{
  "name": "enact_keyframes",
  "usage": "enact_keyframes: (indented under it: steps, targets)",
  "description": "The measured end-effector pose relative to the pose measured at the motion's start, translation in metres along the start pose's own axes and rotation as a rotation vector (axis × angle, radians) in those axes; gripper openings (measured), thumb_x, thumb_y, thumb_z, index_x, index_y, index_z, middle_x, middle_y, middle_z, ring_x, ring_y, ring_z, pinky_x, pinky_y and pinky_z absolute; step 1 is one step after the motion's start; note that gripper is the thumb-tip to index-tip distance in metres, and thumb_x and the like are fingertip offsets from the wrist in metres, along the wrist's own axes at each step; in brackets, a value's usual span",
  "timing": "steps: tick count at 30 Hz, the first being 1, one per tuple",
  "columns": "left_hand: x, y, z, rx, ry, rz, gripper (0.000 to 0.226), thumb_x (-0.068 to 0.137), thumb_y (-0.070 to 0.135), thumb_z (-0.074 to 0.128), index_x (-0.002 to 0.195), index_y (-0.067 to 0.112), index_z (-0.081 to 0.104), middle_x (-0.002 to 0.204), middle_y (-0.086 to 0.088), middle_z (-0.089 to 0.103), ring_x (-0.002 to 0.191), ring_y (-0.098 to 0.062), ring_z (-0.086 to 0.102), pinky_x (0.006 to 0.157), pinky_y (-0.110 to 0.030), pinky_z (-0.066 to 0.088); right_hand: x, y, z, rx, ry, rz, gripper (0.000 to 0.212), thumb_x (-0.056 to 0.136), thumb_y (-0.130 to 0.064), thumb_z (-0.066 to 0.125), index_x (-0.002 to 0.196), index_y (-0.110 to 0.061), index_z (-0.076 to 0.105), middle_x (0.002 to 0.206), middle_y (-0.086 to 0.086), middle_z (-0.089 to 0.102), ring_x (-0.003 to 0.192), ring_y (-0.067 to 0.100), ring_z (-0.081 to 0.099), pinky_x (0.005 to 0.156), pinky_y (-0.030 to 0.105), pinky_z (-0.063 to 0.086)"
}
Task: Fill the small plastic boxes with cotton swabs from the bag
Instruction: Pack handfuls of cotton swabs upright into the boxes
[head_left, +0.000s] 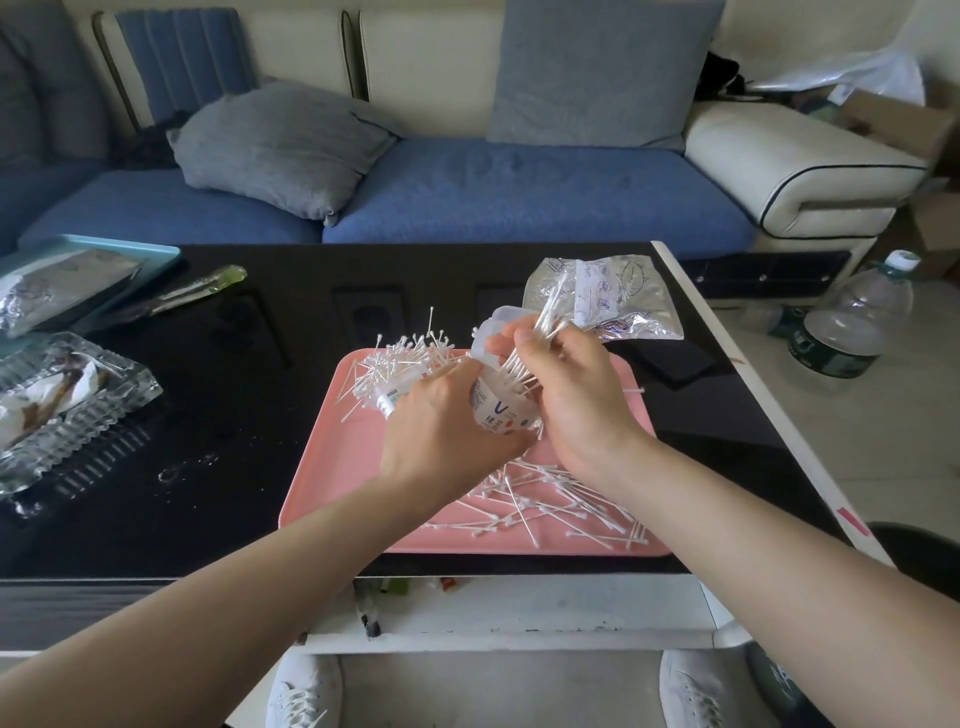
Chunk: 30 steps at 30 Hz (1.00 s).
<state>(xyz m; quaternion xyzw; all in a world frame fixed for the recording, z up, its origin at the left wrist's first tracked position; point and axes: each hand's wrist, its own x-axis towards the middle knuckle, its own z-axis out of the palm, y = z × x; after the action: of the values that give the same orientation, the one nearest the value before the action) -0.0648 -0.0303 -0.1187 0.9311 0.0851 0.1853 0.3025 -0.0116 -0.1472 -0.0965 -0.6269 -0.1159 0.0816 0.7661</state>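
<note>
My left hand grips a small clear plastic box with a printed label, tilted above the pink tray. My right hand pinches a bundle of cotton swabs whose lower ends reach into the box's open mouth. Behind my left hand another box stands crammed with swabs that splay out of its top. Loose swabs lie scattered on the tray's near right part. The crumpled clear bag lies on the black table just beyond the tray.
On the black table, a ribbed glass dish holds scraps at the left. A blue tray with a foil bag sits far left. A large water bottle stands on the floor at right. A blue sofa lies behind.
</note>
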Motion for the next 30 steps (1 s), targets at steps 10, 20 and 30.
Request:
enact_keyframes:
  steps: [10, 20, 30]
  targets:
    - [0.002, -0.001, 0.000, 0.002, 0.017, 0.008, 0.046, 0.061, 0.055, 0.084, 0.085, 0.030, 0.055, 0.076, 0.015, 0.057, 0.069, -0.008, 0.057, 0.057, -0.027, 0.045, 0.004, -0.004, -0.002, 0.144, 0.059, 0.132, 0.026, 0.103, -0.019, 0.053, 0.104, -0.003, 0.073, 0.105, 0.011, 0.074, 0.098, 0.022, 0.068, 0.094, 0.044, 0.052]
    - [0.005, -0.007, 0.004, 0.031, 0.030, -0.030, 0.045, 0.060, 0.056, 0.084, 0.084, 0.029, 0.056, 0.076, 0.012, 0.059, 0.068, -0.009, 0.059, 0.056, -0.027, 0.042, -0.003, 0.005, 0.004, 0.063, -0.077, 0.206, 0.019, 0.101, -0.015, 0.056, 0.097, -0.010, 0.073, 0.090, 0.012, 0.072, 0.079, 0.022, 0.068, 0.072, 0.034, 0.053]
    - [0.003, -0.005, -0.004, 0.071, -0.003, -0.023, 0.044, 0.063, 0.052, 0.085, 0.085, 0.033, 0.051, 0.077, 0.014, 0.055, 0.066, -0.003, 0.052, 0.052, -0.019, 0.029, 0.004, -0.011, -0.001, 0.423, 0.021, 0.390, 0.024, 0.103, -0.025, 0.052, 0.095, -0.011, 0.069, 0.114, 0.014, 0.069, 0.091, 0.024, 0.063, 0.080, 0.033, 0.050]
